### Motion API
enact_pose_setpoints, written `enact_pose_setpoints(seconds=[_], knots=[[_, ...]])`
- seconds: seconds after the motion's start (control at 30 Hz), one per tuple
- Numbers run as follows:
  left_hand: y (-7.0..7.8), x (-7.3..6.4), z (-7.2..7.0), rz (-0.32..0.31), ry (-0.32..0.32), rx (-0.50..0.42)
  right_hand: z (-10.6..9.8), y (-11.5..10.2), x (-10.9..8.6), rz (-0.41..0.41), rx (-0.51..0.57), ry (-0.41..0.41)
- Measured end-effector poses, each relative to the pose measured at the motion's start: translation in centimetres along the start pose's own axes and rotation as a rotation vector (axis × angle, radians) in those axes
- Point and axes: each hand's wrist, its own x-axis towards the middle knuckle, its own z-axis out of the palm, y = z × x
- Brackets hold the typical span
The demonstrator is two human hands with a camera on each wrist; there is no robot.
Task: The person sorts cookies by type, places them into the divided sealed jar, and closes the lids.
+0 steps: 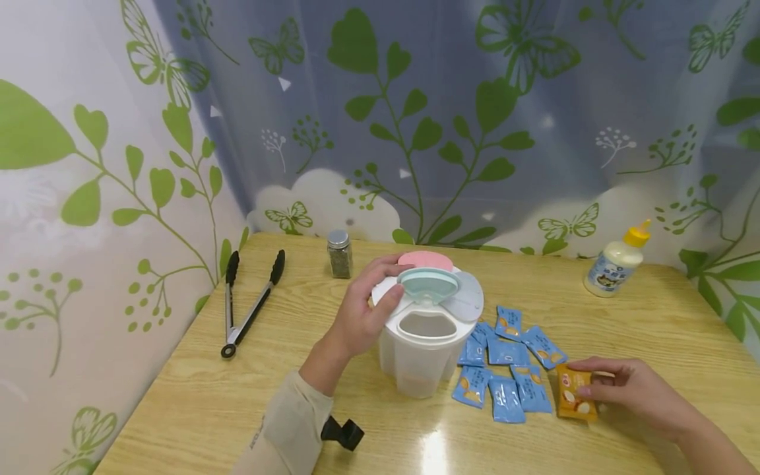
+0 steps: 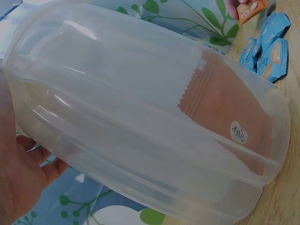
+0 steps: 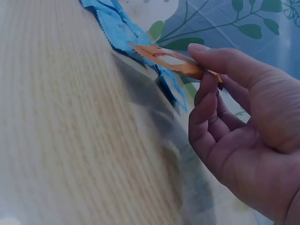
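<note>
My left hand point(image 1: 365, 307) grips the top edge of a translucent storage container point(image 1: 415, 369), thumb on its white lid. The lid carries pink, teal and grey flaps; the teal flap point(image 1: 429, 285) is tilted up behind a front opening. Through the container wall, the left wrist view shows an orange-brown packet point(image 2: 229, 112) lying low inside. Between thumb and fingers my right hand point(image 1: 635, 392) pinches an orange snack packet point(image 1: 574, 396), right of the blue packets. The right wrist view shows this packet point(image 3: 171, 61) edge-on, above the table.
Several blue snack packets point(image 1: 507, 353) lie in a loose group right of the container. Tongs point(image 1: 246, 323) lie spread at the left. A spice jar point(image 1: 340, 254) stands at the back, and a bottle with a yellow nozzle point(image 1: 614, 267) at the back right. Patterned curtains border the table.
</note>
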Motion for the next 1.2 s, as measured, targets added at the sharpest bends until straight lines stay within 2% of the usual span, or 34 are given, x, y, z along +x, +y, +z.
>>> enact_pose_setpoints(seconds=[0.23, 0.43, 0.6, 0.7, 0.87, 1.2], knots=[[0.0, 0.0, 0.0, -0.005, -0.005, 0.001, 0.1, -1.2, 0.1, 0.060, 0.056, -0.002], [0.1, 0.0, 0.0, -0.005, -0.002, 0.002, 1.0, -2.8, 0.5, 0.078, 0.019, 0.043], [0.0, 0.1, 0.0, 0.001, -0.002, 0.011, 1.8, -4.0, 0.8, 0.111, 0.065, 0.077], [0.0, 0.0, 0.0, 0.003, 0.000, 0.005, 2.0, -4.5, 0.8, 0.092, 0.146, 0.072], [0.0, 0.1, 0.1, 0.006, 0.003, 0.000, 2.5, -5.2, 0.9, 0.018, 0.269, 0.019], [0.0, 0.1, -0.1, -0.004, -0.002, 0.000, 3.7, -8.3, 1.9, -0.046, 0.297, -0.044]])
